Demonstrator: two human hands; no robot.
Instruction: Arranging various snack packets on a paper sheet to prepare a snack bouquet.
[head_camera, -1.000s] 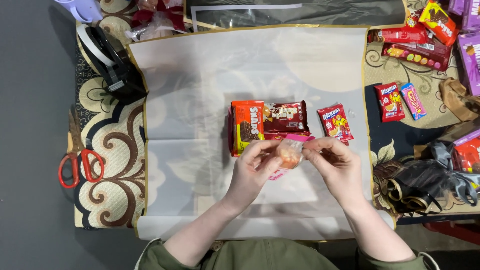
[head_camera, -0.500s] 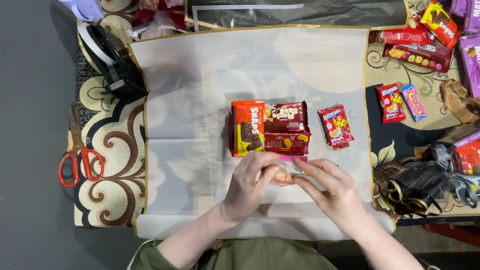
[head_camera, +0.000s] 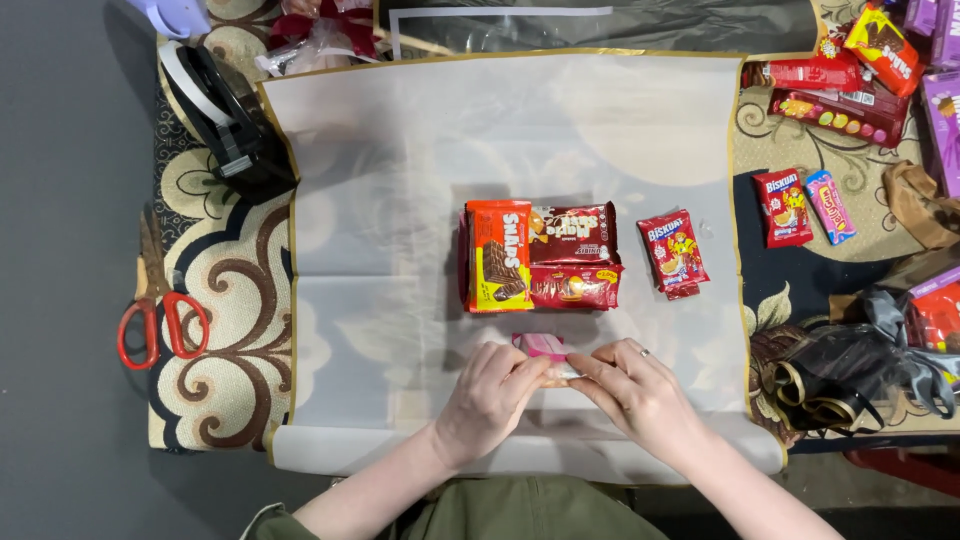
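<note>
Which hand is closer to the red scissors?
Left. The left hand is on the sheet, on the same side as the red scissors; the right hand is farther away.

Both forearms are being held angled inward from below. The left hand (head_camera: 492, 392) and the right hand (head_camera: 638, 390) are being kept low, palms down, with fingertips being pinched together where they meet.

One head-worn cam, looking straight down at a table (head_camera: 230, 330) from fairly close. Left hand (head_camera: 490, 395) and right hand (head_camera: 640, 390) enter from bottom edge, approx. centre. Only one view, so nothing shared w/ another.
</note>
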